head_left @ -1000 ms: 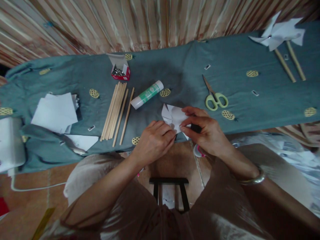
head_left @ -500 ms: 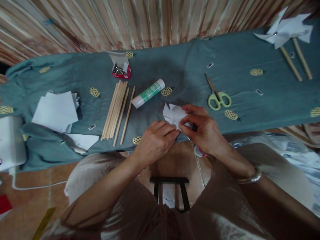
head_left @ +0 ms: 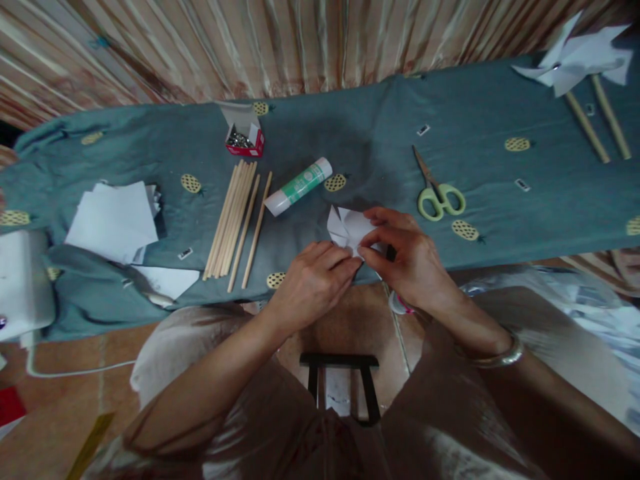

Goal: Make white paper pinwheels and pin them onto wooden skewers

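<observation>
A folded white paper piece [head_left: 347, 229] lies at the near edge of a table covered in grey-green cloth [head_left: 380, 133]. My left hand [head_left: 313, 280] and my right hand [head_left: 410, 257] meet over it, fingers pinched on its near corner. A metal bangle sits on my right wrist. Just behind the paper are a green-and-white glue stick [head_left: 299, 186] and a row of several wooden sticks [head_left: 235, 217]. Green-handled scissors [head_left: 436, 193] lie to the right of my right hand.
A small red box of pins [head_left: 243, 139] stands open at the back. A stack of white paper squares [head_left: 113, 223] lies at the left. Finished white paper pinwheels on sticks [head_left: 575, 57] lie at the far right. A black stool frame [head_left: 340, 380] shows below, between my knees.
My right-hand fingers have curled in closer to my left hand over the paper's corner. The view has shifted slightly.
</observation>
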`<state>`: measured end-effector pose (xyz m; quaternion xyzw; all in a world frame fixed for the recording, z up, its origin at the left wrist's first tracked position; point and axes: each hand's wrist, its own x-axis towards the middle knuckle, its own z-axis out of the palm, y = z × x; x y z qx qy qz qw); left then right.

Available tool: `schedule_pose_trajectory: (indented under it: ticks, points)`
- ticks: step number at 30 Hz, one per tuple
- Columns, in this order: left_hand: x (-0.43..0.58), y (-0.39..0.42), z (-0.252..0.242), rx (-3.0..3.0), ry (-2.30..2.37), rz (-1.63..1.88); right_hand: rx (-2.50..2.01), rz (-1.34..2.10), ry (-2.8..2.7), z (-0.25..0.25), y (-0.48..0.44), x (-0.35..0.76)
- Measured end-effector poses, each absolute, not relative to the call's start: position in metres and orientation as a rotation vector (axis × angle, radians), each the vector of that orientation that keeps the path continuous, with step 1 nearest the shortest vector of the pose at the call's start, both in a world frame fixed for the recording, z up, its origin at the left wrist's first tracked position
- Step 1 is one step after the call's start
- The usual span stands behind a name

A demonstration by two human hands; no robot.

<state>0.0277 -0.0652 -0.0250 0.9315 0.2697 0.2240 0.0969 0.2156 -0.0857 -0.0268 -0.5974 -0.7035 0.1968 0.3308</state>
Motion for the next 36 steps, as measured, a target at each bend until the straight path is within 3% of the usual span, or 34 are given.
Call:
schedule_pose_trajectory:
  ticks: [36]
  points:
    - [0.0276, -0.0630, -0.0251, 2.629, 0.803, 0.640, -1.594, 0.441, -1.841, -0.0267, -0.0868, 0.2094]
